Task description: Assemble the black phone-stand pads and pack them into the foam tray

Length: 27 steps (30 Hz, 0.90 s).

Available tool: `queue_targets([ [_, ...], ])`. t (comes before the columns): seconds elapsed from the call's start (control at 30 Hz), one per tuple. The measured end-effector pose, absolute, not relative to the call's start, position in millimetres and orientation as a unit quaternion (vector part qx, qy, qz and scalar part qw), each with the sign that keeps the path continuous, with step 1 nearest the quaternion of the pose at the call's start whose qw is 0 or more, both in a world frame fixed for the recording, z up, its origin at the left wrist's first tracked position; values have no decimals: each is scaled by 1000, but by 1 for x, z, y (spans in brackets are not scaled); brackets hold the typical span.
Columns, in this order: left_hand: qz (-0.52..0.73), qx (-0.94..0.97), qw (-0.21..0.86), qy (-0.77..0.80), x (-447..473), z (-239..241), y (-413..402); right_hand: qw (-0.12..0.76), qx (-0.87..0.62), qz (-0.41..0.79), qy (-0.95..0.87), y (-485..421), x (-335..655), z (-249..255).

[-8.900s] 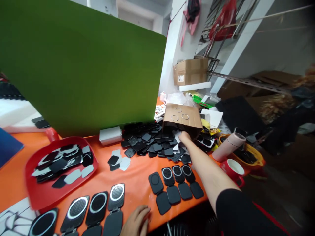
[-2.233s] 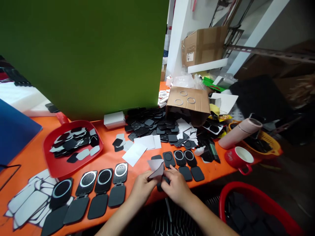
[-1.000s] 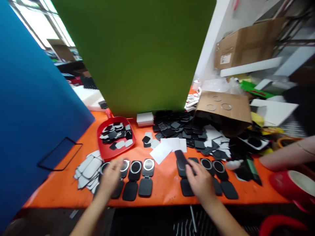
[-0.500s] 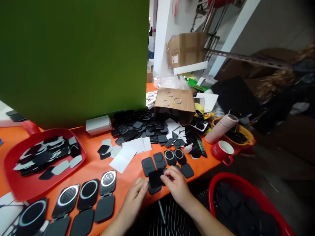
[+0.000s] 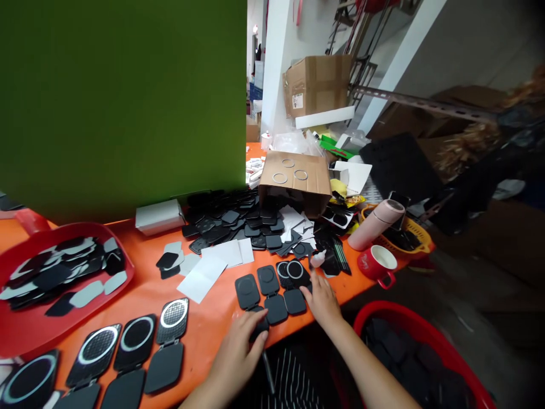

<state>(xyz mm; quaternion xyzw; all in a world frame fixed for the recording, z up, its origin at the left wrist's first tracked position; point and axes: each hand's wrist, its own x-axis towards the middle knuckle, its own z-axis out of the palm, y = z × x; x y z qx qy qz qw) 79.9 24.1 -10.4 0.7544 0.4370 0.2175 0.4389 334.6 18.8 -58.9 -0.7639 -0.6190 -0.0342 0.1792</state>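
Observation:
My left hand (image 5: pixel 238 355) has its fingers and thumb around the lower flap (image 5: pixel 260 326) of the leftmost black folding pad (image 5: pixel 247 291) in the near row. My right hand (image 5: pixel 324 301) grips the rightmost folding pad by its right side; its white-ringed upper half (image 5: pixel 297 271) overlaps the neighbouring pad's ringed half. My right palm and fingers hide its lower part. Between the hands lie the open flaps of two more folding pads, one flap (image 5: pixel 276 309) beside the other flap (image 5: pixel 294 302). A small white-tipped bottle (image 5: pixel 317 259) stands just beyond my right fingertips.
Ringed folding pads (image 5: pixel 172 318) lie open at left. A red tray (image 5: pixel 63 326) holds black and grey sheets. White papers (image 5: pixel 204 277), a heap of black pads (image 5: pixel 230 218), a cardboard box (image 5: pixel 293 176), a pink flask (image 5: pixel 377 224) and a red mug (image 5: pixel 370 264) surround the work. A red basin (image 5: pixel 426 312) stands lower right.
The black square between my hands has left the air. My right hand has moved up and right to the rightmost folding pad, which has shifted left over its neighbour. My left hand stays at the leftmost flap.

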Motion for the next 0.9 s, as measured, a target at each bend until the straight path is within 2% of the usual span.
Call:
queue_targets([
  [0.17, 246, 711, 490, 440, 82, -10, 25, 252, -758, 4, -601, 19, 330, -42],
  [0.27, 273, 608, 602, 439, 88, -16, 24, 338, -748, 39, -569, 11, 308, -26],
  [0.37, 297, 450, 746, 390, 95, -22, 24, 460, -705, 173, -511, 1, 263, -16],
  [0.47, 344, 343, 810, 330, 93, -21, 23, 520, -629, 312, -487, -6, 221, -10],
  [0.6, 367, 298, 808, 351, 70, -7, 24, 538, -601, 358, -470, 0, 207, 8],
  [0.73, 356, 311, 800, 370, 47, 8, 23, 486, -548, 519, -441, 17, 211, 25],
  [0.9, 322, 324, 795, 400, 38, 16, 19, 443, -547, 556, -441, 27, 192, 25],
])
